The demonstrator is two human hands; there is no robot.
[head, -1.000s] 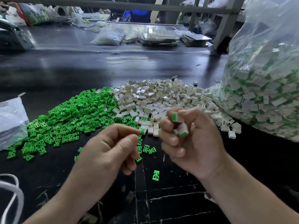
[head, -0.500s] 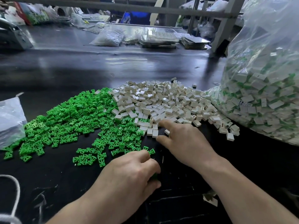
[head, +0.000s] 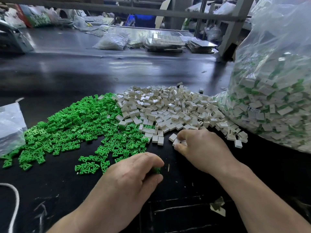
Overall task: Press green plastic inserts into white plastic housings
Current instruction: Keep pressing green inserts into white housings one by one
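A wide heap of green plastic inserts [head: 70,128] covers the left of the black table. To its right lies a heap of white plastic housings [head: 170,108]. My left hand [head: 131,179] sits at the near edge of the green heap, its thumb and fingers curled round a green insert [head: 157,170]. At the near edge of the white heap my right hand [head: 202,148] pinches a white housing [head: 176,141] between thumb and forefinger; another loose housing [head: 172,137] lies just beside it.
A big clear plastic bag [head: 276,91] full of assembled white-and-green parts stands at the right. A smaller clear bag [head: 10,125] lies at the left edge and a white cord [head: 16,199] at the near left. Bags and trays [head: 165,42] clutter the far table.
Both hands came down from chest height to the table. The left hand closed on a green insert at the green heap. The right hand reached the white heap and took a housing.
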